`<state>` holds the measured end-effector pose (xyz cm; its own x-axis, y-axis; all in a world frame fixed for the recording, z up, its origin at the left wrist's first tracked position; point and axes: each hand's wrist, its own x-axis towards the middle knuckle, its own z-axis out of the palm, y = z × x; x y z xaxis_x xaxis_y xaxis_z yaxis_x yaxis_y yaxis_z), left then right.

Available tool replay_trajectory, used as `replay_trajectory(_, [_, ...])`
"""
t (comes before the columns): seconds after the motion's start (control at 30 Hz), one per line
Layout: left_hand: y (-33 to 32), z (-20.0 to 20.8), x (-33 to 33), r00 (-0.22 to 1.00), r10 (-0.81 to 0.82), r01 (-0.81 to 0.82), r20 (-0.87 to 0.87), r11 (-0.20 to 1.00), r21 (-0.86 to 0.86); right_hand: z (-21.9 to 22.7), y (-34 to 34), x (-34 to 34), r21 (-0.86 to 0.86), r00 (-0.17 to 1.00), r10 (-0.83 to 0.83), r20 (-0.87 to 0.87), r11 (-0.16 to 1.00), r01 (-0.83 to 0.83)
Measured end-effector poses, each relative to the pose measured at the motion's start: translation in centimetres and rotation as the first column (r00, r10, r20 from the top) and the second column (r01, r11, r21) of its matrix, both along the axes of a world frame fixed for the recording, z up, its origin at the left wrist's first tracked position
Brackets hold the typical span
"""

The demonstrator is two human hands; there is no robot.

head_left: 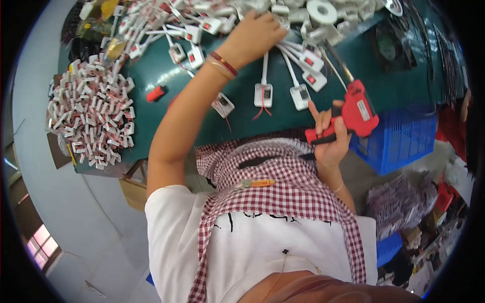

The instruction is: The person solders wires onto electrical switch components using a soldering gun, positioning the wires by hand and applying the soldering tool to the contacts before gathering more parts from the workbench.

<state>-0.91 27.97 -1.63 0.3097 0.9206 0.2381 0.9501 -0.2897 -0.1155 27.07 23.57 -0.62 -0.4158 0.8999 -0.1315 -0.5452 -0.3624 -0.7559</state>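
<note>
Now the right grip [333,141] holds a red tool [359,110]. The left grip [256,36] is over white parts [210,25] — can't tell if closed.

Your right hand [331,144] grips a red-and-black soldering gun [359,111], its metal barrel pointing far. Your left hand [256,36] is over the near edge of a heap of white housings [192,34] at the far side of the green table [144,76]. A mound of small white red-wired pieces [96,108] lies left; a blue crate [404,139] stands right.
</note>
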Motion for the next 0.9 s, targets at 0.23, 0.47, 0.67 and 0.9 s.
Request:
replay_trajectory(0.23, [-0.2, -0.5, 1.1, 0.983, -0.012, 0.042, 0.181, 0.986, -0.163, 0.7, -1.5, 1.4, 0.025, 0.999, -0.036, 0.037, 0.999, 0.035])
replay_trajectory(0.47, [0.6, -0.1, 0.1, 0.997, -0.067, 0.073, 0.044, 0.983, -0.166, 0.1, -1.0, 0.8, 0.059, 1.000, -0.010, 0.028, 0.998, 0.008])
replay_trajectory(0.67, [3.3, 4.8, 0.0, 0.997, -0.065, 0.050, -0.039, 0.953, -0.300, -0.2, -1.2, 0.2, 0.109, 0.999, 0.005, 0.043, 0.994, -0.010])
replay_trajectory(0.9, [5.4, 4.6, 0.4, 0.988, -0.113, 0.143, 0.101, 0.918, -0.369, 0.2, -2.0, 0.3, 0.181, 0.997, 0.007, 0.077, 0.983, -0.021])
